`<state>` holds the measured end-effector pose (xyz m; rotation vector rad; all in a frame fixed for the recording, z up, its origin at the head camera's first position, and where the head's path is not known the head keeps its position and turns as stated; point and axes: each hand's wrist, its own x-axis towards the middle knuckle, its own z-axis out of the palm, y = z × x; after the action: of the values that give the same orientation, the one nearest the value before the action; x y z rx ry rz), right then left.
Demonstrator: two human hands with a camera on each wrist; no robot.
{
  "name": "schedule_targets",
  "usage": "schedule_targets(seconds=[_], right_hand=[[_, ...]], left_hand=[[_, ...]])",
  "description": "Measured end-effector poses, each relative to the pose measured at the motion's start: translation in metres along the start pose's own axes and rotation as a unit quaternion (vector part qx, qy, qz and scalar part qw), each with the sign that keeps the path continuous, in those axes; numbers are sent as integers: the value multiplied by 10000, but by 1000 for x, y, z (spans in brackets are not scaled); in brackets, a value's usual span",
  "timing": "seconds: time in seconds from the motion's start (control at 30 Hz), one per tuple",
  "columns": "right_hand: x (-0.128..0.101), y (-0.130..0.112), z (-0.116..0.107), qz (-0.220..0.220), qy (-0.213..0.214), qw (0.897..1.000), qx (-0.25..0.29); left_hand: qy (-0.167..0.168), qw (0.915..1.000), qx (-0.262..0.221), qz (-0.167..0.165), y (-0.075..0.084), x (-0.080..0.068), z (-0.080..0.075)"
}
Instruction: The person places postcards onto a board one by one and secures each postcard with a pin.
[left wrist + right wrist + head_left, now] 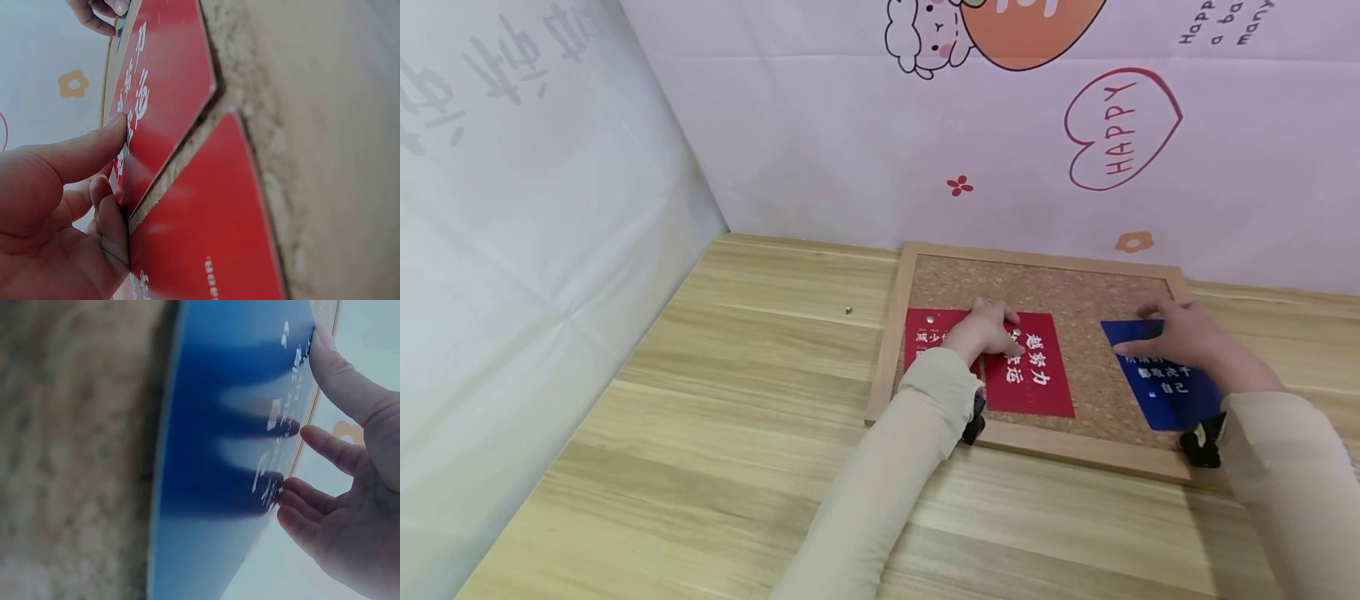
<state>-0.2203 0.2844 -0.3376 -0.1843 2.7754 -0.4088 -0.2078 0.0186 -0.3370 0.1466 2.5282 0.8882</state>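
Two red cards with white writing lie side by side on a framed corkboard (1090, 292). My left hand (988, 329) rests over the right-hand red card (1037, 396); in the left wrist view its thumb touches that card's face. The fingers sit beside the gap between the cards, tips partly hidden. The other red card (921, 329) has a silver pushpin (930, 319) near its top. A small round pin head (1017, 332) shows by my left fingers. My right hand (1187, 337) touches a tilted blue card (1180, 404) with its fingertips spread; the thumb is at its left edge.
A small pushpin (848, 311) lies on the wooden table (737, 375), left of the corkboard. The board's wooden frame is a raised edge. A printed white cloth (850, 150) hangs behind, and another pale cloth (550, 233) bounds the left side.
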Motion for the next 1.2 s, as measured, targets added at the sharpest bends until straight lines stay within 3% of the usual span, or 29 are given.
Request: schedule_targets(seconds=[0.23, 1.2], right_hand=[[0, 2, -2, 97, 76, 9997, -193], [6, 9, 0, -202, -93, 9993, 289]], left_hand=[[13, 10000, -75, -10, 1, 0, 0], [18, 9999, 106, 59, 0, 2, 0]])
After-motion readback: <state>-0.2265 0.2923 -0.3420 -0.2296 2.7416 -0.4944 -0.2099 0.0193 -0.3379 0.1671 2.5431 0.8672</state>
